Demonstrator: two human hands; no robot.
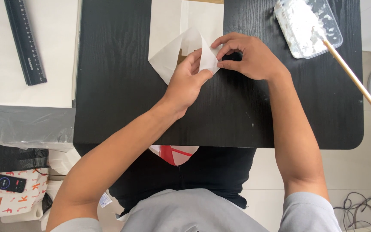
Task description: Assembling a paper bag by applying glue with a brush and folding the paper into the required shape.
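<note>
paper (pixel 170 58) | folded flap pinched between left hand (pixel 187 83) and right hand (pixel 247 56) fingers

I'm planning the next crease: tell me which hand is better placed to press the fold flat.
Probably the right hand: its fingertips already pinch the folded edge of the white paper from above. The left hand lies lower, steadying the flap against the black table.
</note>
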